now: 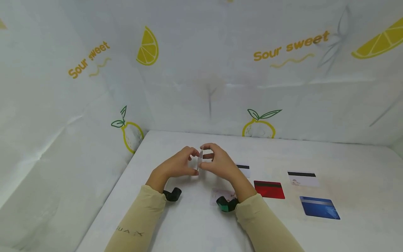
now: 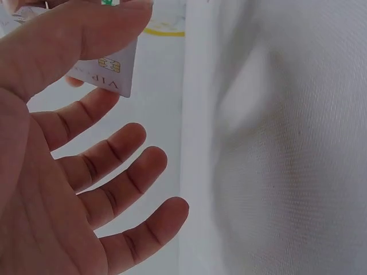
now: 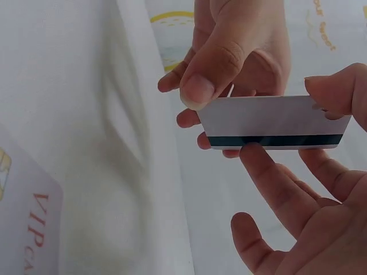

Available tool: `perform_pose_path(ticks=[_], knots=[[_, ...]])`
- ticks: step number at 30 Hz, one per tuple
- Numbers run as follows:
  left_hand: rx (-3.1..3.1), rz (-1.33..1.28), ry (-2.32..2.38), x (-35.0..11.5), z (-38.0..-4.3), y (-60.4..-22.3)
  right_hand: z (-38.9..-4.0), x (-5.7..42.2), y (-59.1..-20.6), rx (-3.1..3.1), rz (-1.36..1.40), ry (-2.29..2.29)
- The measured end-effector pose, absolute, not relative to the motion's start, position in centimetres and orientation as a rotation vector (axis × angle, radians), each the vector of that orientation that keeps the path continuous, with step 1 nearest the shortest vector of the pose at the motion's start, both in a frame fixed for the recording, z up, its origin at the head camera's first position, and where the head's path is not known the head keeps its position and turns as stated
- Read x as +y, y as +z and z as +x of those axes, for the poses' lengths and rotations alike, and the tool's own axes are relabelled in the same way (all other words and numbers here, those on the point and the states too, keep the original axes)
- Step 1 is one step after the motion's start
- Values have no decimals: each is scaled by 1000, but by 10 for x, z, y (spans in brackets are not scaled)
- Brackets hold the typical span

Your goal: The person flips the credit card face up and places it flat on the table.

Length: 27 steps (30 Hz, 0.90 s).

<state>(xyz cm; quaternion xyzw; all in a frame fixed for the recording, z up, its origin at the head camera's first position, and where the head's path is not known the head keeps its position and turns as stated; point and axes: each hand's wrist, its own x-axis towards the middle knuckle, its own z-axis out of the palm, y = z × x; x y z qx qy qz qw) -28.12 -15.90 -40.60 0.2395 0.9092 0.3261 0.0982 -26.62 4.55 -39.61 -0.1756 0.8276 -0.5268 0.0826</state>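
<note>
Between my two hands, above the white table, is a white VIP card (image 1: 199,160) held on edge. The right wrist view shows the card's dark-striped back (image 3: 258,121); its gold chip side (image 2: 109,67) faces the left wrist view. My left hand (image 1: 178,164) pinches one end between thumb and forefinger, its other fingers spread loosely below. At the opposite end, my right hand (image 1: 218,163) grips with the thumb on the upper edge and fingertips at the lower striped edge. My left thumb covers part of the chip side.
A pale VIP card (image 1: 220,196) lies under my right wrist. A white striped card (image 1: 244,170) shows partly behind that forearm. Farther right lie a red card (image 1: 269,190), another white striped card (image 1: 303,179) and a blue card (image 1: 319,208). A lemon-printed cloth (image 1: 201,70) hangs behind.
</note>
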Motion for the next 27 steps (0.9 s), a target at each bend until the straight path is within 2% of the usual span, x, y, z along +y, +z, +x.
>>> perform_pose_path(ticks=[10, 19, 27], knots=[[2748, 643, 889, -166, -282, -404, -270, 52, -400, 2552, -529, -1422], [2779, 626, 790, -166, -283, -405, -277, 51, -413, 2805, -524, -907], [2737, 579, 743, -166, -281, -406, -274, 48, -417, 2800, -516, -760]])
